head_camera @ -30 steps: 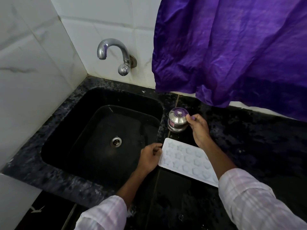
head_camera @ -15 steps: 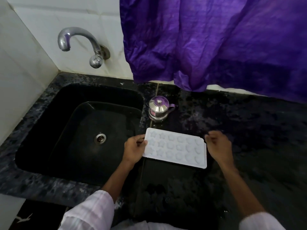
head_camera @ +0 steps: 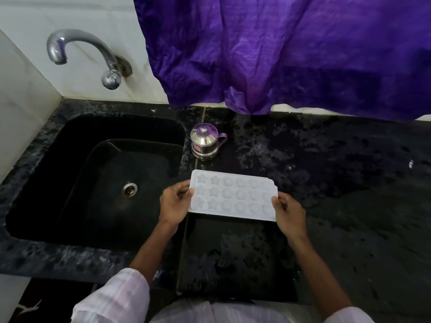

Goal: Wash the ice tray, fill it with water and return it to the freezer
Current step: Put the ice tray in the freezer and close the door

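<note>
Right of the sink (head_camera: 70,141), ice tray (head_camera: 233,198) faces cavities-up, contents unclear, long axis left-right; left hand (head_camera: 173,203) and right hand (head_camera: 289,212) grasp its short ends; lidded steel pot (head_camera: 205,143) behind.

White ice tray (head_camera: 233,199), speckled black counter (head_camera: 349,183), purple cloth (head_camera: 279,54), sleeves (head_camera: 116,297) perhaps pale checked.
</note>
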The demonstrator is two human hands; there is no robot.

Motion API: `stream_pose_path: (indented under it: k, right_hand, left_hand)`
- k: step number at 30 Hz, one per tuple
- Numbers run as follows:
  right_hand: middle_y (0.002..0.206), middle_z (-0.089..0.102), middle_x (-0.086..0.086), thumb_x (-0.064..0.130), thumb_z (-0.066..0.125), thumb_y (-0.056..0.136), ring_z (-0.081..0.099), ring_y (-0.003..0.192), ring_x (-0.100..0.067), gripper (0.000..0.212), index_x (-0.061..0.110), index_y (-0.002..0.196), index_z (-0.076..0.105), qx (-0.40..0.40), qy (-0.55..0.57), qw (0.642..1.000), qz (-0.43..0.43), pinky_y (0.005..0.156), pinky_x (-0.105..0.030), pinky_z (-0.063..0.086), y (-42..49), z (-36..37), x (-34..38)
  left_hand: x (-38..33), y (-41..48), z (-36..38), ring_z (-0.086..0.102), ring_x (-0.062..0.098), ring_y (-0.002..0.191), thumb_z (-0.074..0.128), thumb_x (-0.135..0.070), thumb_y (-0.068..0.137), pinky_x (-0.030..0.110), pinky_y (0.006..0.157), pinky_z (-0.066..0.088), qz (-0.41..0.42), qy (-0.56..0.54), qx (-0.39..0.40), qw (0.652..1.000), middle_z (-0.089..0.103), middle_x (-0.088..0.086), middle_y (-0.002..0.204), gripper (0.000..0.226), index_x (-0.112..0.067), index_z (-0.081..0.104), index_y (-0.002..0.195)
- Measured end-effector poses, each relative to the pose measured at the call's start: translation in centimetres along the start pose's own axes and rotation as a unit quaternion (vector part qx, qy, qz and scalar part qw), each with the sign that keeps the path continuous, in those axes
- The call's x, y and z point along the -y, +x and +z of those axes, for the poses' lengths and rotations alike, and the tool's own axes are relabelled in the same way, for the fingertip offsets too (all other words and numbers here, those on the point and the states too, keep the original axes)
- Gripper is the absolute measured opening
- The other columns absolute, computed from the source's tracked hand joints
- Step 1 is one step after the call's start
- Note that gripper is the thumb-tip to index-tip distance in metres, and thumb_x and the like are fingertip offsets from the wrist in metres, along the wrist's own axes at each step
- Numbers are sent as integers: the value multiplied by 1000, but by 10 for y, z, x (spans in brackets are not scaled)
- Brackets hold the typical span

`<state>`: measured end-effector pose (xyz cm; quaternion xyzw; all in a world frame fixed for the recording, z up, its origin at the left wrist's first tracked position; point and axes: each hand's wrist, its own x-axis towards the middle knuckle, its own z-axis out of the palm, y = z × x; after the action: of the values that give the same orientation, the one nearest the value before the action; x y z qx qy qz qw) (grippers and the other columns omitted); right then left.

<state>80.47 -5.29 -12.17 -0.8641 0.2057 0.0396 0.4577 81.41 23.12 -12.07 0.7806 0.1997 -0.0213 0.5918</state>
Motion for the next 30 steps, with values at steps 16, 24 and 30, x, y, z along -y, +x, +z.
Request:
stream_pose_path:
  k: [16,24,30]
  right_hand:
    - [88,69,10,21,56,96,64,83,-5,17,20,109,68,-136,120,981,74,74,-28,50,-91,-28,-29]
    - [94,72,3,18,58,94,66,87,-16,19,14,109,69,-269,159,937,155,81,-36,53,-184,-8,-61]
    - [95,71,5,18,56,96,65,85,-9,21,14,113,68,-358,188,890,210,66,-11,47,-259,16,-75]
  left_hand:
    - [-22,-32,12,74,6,88,63,-7,95,16,69,57,25,3,135,990,76,-3,100,30,-13,67,123]
    - [-19,-46,17,72,2,88,61,-5,95,11,68,54,60,40,292,954,74,-7,99,30,-12,66,124]
    - [-14,-67,25,72,0,86,62,-7,95,12,67,55,79,74,398,911,74,-5,99,30,-10,66,125]
